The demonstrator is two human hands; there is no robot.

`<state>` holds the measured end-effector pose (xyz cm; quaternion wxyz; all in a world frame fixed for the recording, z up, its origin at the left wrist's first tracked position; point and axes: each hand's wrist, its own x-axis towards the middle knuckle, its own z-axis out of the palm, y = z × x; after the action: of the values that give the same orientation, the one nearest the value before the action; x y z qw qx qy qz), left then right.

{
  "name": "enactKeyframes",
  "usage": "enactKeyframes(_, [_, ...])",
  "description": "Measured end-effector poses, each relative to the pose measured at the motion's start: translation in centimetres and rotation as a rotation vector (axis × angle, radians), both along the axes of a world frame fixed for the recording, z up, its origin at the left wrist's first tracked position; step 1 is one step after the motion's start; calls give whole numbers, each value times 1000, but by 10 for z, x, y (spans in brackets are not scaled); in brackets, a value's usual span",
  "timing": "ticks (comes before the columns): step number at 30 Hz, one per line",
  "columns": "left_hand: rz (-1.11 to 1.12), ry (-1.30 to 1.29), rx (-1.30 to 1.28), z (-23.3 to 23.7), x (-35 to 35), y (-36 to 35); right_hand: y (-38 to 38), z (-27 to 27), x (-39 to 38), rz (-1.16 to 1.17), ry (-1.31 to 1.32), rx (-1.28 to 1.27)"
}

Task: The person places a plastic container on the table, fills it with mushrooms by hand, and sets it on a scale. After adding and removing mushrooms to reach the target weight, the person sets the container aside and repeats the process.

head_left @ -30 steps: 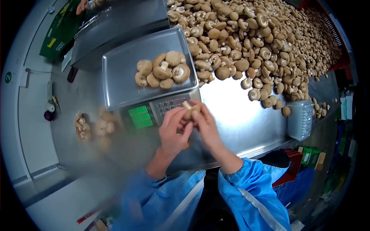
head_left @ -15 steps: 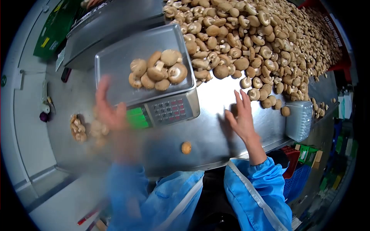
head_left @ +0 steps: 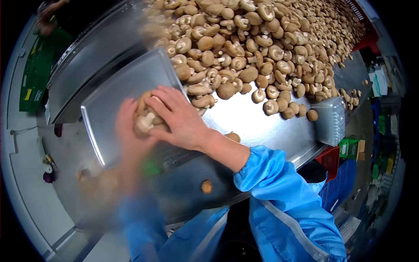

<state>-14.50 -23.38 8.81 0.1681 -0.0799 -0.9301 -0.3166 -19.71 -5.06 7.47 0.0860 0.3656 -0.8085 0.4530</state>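
On the metal pan of the scale [head_left: 109,105], both hands are cupped around a cluster of brown mushrooms [head_left: 148,120]. My right hand [head_left: 181,120] wraps over the cluster's right side, its fingers closed round the caps. My left hand [head_left: 131,131], blurred by motion, presses in from the left side. The scale's keypad and green display are partly hidden beneath my hands and wrists. One mushroom [head_left: 206,187] lies by itself on the metal table [head_left: 270,126], and another [head_left: 233,137] shows behind my right forearm.
A large heap of mushrooms [head_left: 262,52] spreads from the top centre to the upper right. Clear plastic trays [head_left: 329,120] are stacked at the table's right. A green crate [head_left: 32,83] is at the upper left, near another person's hand [head_left: 48,17]. Red and blue crates stand lower right.
My right hand has moved left from above the bare table onto the mushrooms on the scale. My left hand has come in beside them, and the mushrooms are now gathered between both hands. The view has shifted.
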Motion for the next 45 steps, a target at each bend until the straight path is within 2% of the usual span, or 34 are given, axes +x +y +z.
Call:
enactKeyframes(5, [5, -6, -6, 7, -1, 1, 1, 2, 0, -35, -23, 19])
enactKeyframes(6, [22, 63, 3, 8, 1, 4, 5, 3, 1, -36, -35, 22])
enactKeyframes(8, [45, 198, 29, 9, 8, 13, 22, 9, 8, -34, -82, -26])
enactKeyframes(10, [120, 140, 128, 29, 35, 30, 49, 7, 12, -74, -114, -41])
enactKeyframes(12, [59, 122, 190, 35, 60, 43, 87, -10, 14, -154, -128, -29])
enactKeyframes(14, [-156, 149, 210, 24, 73, 53, 117, -27, 13, -283, -195, -33])
enactKeyframes(15, [-163, 30, 361, 14, 87, 70, 130, -30, 10, -310, -189, -14])
enactKeyframes(17, [-241, -21, 425, -2, 89, 111, 142, -31, 1, -347, -167, 2])
enactKeyframes(18, [-314, 50, 336, -6, 78, 128, 143, -29, -4, -319, -158, -3])
enactKeyframes(21, [-156, 85, 357, 5, 58, 161, 139, -19, -24, -217, -116, -32])
enactKeyframes(24, [-88, 150, 239, 13, 32, 159, 123, -17, -39, -126, -93, -24])
enactKeyframes(25, [-72, 179, 331, 10, 26, 158, 115, -12, -41, -99, -105, -39])
enactKeyframes(28, [-205, 69, 488, -3, 32, 149, 88, -8, -48, 50, 8, -10])
enactKeyframes(29, [-230, 58, 360, 0, 34, 149, 81, -3, -46, 91, 16, -19])
enactKeyframes(32, [-133, 92, 413, -16, 48, 157, 78, -7, -54, 135, -13, -47])
enactKeyframes(36, [25, -83, 690, -42, 60, 177, 79, -10, -97, -64, 18, -86])
enactKeyframes(37, [8, -149, 617, -43, 58, 179, 73, -8, -114, -85, 49, -42])
enactKeyframes(42, [86, -102, 461, -65, 31, 212, 18, -32, -199, -152, 167, 280])
enactKeyframes(44, [132, -98, 423, -68, 17, 222, 1, -58, -201, -237, 278, 537])
enactKeyframes(45, [150, -151, 571, -80, 13, 226, 1, -49, -201, -124, 87, 738])
